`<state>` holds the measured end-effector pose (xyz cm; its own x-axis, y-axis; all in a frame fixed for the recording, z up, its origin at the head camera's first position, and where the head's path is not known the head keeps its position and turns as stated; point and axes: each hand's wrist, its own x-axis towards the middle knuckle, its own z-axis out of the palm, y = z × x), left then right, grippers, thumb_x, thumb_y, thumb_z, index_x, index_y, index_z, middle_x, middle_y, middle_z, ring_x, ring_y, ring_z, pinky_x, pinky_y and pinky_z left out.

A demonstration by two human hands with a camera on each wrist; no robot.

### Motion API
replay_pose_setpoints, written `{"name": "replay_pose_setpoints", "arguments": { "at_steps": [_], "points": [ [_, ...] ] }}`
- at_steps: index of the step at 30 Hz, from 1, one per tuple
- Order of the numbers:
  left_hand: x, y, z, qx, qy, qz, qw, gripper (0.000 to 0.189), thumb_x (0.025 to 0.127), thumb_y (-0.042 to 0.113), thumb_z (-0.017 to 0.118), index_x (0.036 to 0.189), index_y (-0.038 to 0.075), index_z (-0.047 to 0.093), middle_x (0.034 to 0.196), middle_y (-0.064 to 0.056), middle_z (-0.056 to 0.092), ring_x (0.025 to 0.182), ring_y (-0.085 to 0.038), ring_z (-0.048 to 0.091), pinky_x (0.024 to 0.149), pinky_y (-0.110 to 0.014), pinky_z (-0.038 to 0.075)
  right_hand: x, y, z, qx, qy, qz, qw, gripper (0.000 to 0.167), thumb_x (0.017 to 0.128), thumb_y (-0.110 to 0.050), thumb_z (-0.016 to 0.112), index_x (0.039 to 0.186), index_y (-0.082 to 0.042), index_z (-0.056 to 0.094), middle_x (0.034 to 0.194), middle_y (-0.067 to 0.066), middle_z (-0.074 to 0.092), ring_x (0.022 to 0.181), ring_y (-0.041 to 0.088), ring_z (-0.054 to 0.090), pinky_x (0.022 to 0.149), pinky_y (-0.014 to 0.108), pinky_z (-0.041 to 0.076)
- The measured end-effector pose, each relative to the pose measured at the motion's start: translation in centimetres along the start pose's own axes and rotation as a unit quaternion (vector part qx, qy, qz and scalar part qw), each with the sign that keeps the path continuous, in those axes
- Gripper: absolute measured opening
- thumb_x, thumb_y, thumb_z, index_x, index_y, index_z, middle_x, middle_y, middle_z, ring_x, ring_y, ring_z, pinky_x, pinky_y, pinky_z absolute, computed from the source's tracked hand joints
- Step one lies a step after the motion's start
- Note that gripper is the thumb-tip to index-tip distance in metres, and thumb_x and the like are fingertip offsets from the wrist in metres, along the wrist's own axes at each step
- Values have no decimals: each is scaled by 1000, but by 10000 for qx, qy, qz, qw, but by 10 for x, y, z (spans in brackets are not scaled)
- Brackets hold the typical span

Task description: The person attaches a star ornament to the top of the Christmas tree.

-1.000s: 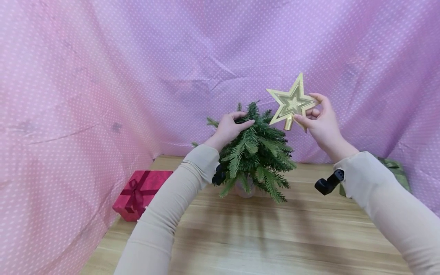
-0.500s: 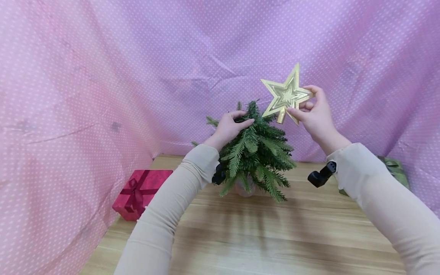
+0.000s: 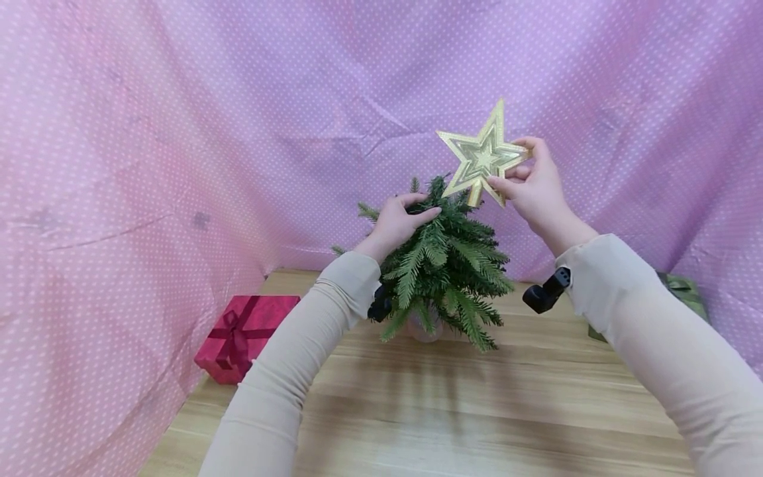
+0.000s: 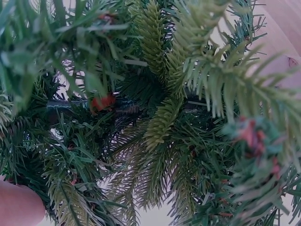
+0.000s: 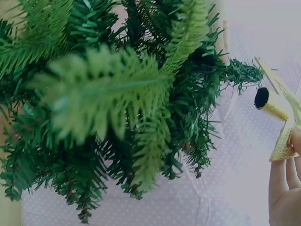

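Observation:
A small artificial Christmas tree (image 3: 444, 265) stands upright in the middle of the table. My left hand (image 3: 396, 222) grips its upper part from the left, thumb in front and the other fingers partly lost among the needles. Green branches fill the left wrist view, with a bit of that hand (image 4: 19, 205) in the lower left corner. My right hand (image 3: 539, 189) pinches a gold star tree topper (image 3: 484, 159) by its right side. The star is a little above and right of the tree's tip (image 5: 247, 73); the open end of its socket (image 5: 270, 104) shows in the right wrist view.
A red gift box (image 3: 262, 324) with a dark ribbon sits at the table's left edge. Behind my right forearm, a green box (image 3: 685, 291) is partly hidden. Pink dotted cloth (image 3: 334, 99) hangs around the back and sides of the wooden table (image 3: 477, 411).
My right hand has carried the star left and upward, closer to the tree's tip. My left hand and the tree have stayed where they were.

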<state>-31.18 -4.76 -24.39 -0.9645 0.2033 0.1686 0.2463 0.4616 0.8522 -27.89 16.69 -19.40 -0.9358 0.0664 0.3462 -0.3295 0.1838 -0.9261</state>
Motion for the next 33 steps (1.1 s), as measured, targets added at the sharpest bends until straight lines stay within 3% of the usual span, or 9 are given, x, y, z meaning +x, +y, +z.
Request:
{"name": "replay_pose_setpoints", "arguments": {
  "at_steps": [8, 16, 23, 30, 33],
  "points": [
    [-1, -1, 0, 87, 6, 35, 10000, 51, 89, 36, 66, 134, 16, 55, 149, -2, 41, 143, -21, 25, 114, -40, 29, 4, -6, 6, 536, 6, -41, 9986, 57, 86, 14, 56, 130, -16, 34, 82, -5, 63, 80, 6, 63, 69, 16, 54],
    [0, -2, 0, 85, 4, 28, 10000, 51, 89, 37, 66, 134, 17, 55, 149, 0, 41, 145, -21, 20, 114, -41, 27, 10, -10, 17, 256, 273, -78, 9993, 60, 88, 12, 53, 134, -20, 31, 97, 1, 58, 101, 16, 60, 82, 18, 53],
    [-1, -2, 2, 25, 30, 26, 10000, 49, 89, 36, 67, 133, 17, 56, 149, -2, 41, 143, -21, 25, 114, -41, 29, 12, -13, 27, 627, 368, -22, 9973, 61, 90, 13, 50, 136, -24, 31, 93, 3, 56, 92, 13, 60, 76, 16, 53],
    [1, -3, 2, -3, 36, 43, 10000, 49, 88, 36, 67, 133, 18, 57, 148, -1, 41, 142, -21, 27, 113, -41, 30, 15, -15, 37, 282, 618, -309, 9972, 61, 91, 10, 51, 137, -24, 31, 91, 1, 58, 91, 11, 60, 79, 18, 53],
    [2, -3, 2, 23, 48, 31, 10000, 49, 88, 36, 67, 133, 18, 57, 148, 0, 41, 143, -20, 26, 113, -41, 30, 16, -16, 41, 427, 654, -272, 9966, 62, 91, 9, 50, 138, -26, 31, 93, 2, 59, 91, 12, 60, 81, 20, 52]
  ]
}}
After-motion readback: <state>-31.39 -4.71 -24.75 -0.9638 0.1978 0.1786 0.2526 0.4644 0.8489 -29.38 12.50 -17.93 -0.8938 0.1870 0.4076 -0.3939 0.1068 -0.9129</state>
